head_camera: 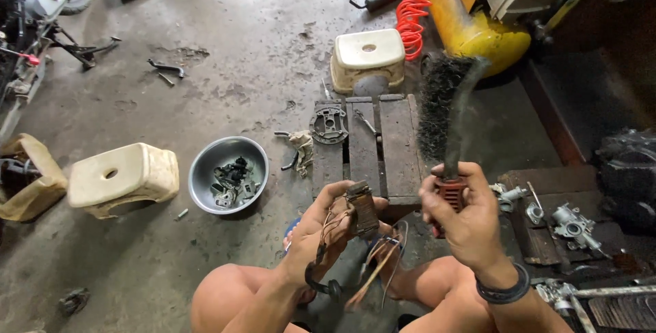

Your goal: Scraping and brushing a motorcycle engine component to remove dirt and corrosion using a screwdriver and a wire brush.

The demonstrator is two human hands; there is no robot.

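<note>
- Our left hand [326,227]: fingers closed round a small wired coil part [362,208], raised above our knees.
- Our right hand [459,213]: clenched on the red handle of a wire brush [447,104], bristles upward.
- Wooden pallet [400,145]: on the floor beyond both hands.

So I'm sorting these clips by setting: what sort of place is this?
Most likely a small engine or motorcycle repair workshop. On the stained concrete floor stand a yellow air compressor and a metal bowl of small parts, and the right hand holds a wire brush.
</note>
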